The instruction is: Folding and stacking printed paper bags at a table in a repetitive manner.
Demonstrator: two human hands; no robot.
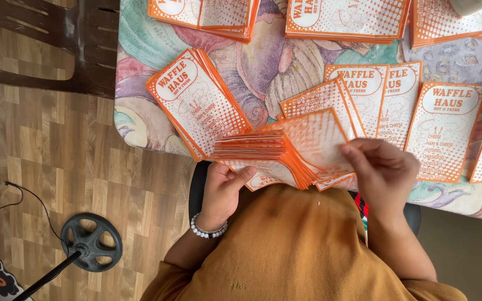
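A: Under the near table (140, 125) edge, left hand (224, 189) cups a thick stack of orange-and-white paper bags (263, 150) from below, fingers closed round it; likely so the edges stay squared.

B: Right of that hand?

A: Right hand (383, 170) pinches the top bag (313, 139) at its corner, lifted clear. Beyond it, loose bags (447, 131) lie flat, fanned apart.
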